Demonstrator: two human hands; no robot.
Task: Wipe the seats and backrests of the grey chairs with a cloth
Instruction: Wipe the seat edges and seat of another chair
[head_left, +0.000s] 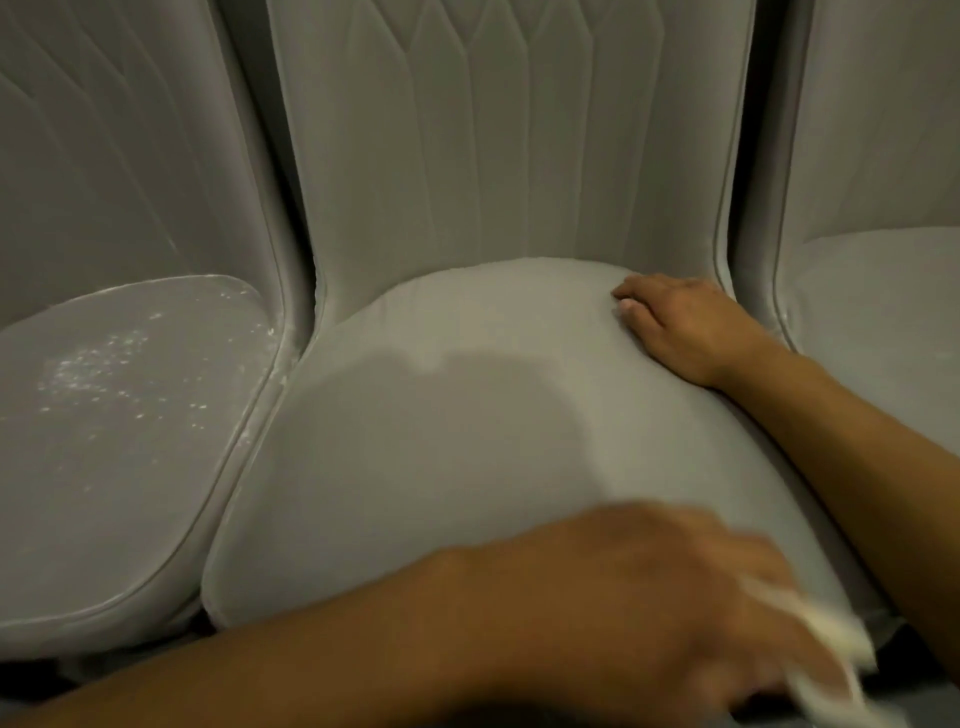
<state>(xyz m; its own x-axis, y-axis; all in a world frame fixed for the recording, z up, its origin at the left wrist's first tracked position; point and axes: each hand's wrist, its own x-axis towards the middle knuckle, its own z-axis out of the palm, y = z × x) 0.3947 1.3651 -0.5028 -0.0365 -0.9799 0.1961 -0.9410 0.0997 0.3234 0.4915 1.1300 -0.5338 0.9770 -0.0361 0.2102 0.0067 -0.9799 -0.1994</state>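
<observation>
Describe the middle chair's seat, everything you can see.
The middle seat is a rounded, padded grey cushion in smooth, velvety-looking fabric with a seamed edge, set against its quilted backrest. No specks show on it, and a soft shadow lies across its left and centre. The right hand rests flat at its back right. The blurred left hand has a white cloth at its front right edge.

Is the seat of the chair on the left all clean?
No, the left chair's seat has white specks scattered across it.
</observation>
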